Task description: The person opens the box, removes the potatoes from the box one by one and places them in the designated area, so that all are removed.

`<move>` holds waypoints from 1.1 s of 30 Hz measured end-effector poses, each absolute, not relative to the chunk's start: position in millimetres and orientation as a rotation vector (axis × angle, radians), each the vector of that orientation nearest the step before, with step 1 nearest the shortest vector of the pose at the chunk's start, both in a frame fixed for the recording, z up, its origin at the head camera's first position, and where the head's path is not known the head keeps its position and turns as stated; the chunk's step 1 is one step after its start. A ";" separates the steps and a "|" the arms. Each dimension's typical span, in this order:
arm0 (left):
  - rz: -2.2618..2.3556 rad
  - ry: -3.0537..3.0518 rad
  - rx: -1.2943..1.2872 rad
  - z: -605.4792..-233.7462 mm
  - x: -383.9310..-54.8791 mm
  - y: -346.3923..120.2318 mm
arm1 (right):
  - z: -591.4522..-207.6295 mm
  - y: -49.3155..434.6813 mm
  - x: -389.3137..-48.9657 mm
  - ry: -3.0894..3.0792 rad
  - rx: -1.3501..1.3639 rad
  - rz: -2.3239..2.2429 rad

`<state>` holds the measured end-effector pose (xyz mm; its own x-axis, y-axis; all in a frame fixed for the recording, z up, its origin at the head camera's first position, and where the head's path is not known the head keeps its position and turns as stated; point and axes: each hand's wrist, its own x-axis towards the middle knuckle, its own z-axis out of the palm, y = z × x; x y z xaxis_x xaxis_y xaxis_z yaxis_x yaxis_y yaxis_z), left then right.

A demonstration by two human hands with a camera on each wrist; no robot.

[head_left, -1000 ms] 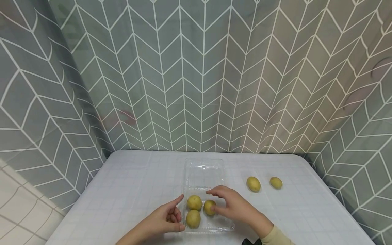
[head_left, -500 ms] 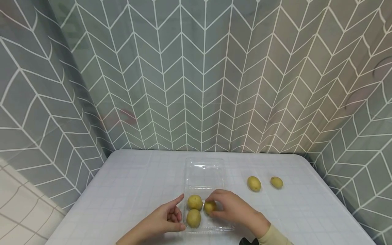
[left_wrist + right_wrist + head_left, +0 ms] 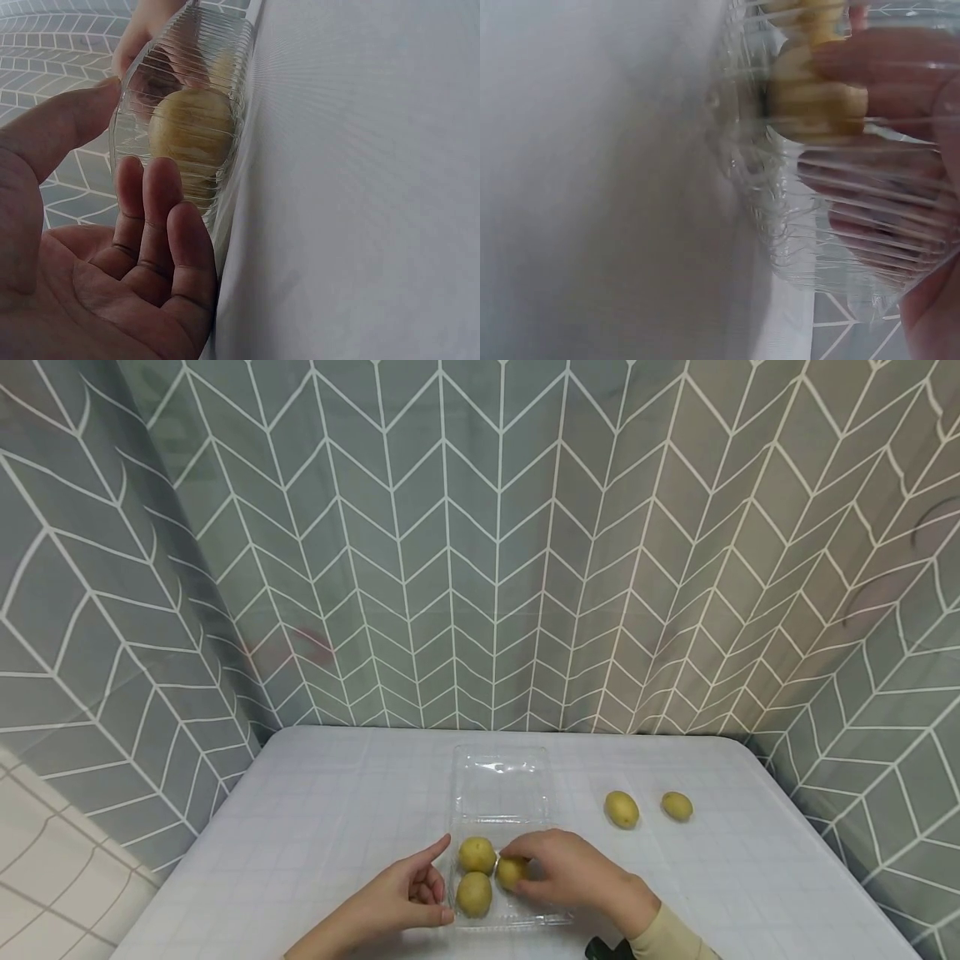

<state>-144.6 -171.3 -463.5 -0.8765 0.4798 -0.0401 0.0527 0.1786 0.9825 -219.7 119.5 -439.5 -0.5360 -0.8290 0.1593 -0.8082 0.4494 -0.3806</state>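
Inside the base of a hinged clear plastic container (image 3: 525, 906), my right hand (image 3: 573, 875) grips a yellow potato (image 3: 511, 872) between thumb and fingers. Two more potatoes line the container's left side: a rear one (image 3: 477, 855) and a front one (image 3: 474, 895). At the left wall, my left hand (image 3: 405, 893) has its thumb and index finger spread along the container's edge. The left wrist view shows its other fingers (image 3: 154, 202) loosely bent beside the ribbed wall. Through the clear plastic in the right wrist view, the right hand's fingers overlap the held potato (image 3: 810, 97).
The container's lid (image 3: 501, 781) lies folded back behind its base. Farther right on the white-covered table (image 3: 360, 793) are a larger potato (image 3: 621, 810) and a smaller potato (image 3: 677, 807). A patterned grey curtain (image 3: 495, 568) hangs behind the table and along its sides.
My right hand has closed its fingers around the potato in the container and shifted it slightly left, toward the other two. My left hand has stayed in place.
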 end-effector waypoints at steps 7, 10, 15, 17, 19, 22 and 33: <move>1.749 2.121 0.496 -462.8 -144.2 -170.9 | -438.2 115.8 -218.3 2.635 -1.491 -0.541; 1.742 2.134 0.530 -464.2 -144.4 -171.7 | -438.2 114.7 -217.0 2.649 -1.485 -0.509; 1.739 2.134 0.543 -464.7 -144.6 -172.5 | -438.3 113.7 -216.0 2.671 -1.454 -0.498; 1.740 2.129 0.539 -464.3 -144.6 -172.6 | -438.6 113.4 -216.3 2.674 -1.440 -0.528; 1.742 2.122 0.533 -463.6 -144.4 -172.5 | -439.0 113.4 -216.5 2.671 -1.430 -0.573; 1.746 2.118 0.531 -463.3 -144.5 -172.4 | -439.4 114.0 -216.7 2.654 -1.421 -0.655; 1.745 2.137 0.532 -466.9 -145.8 -172.1 | -442.0 120.2 -222.2 2.535 -1.527 -0.980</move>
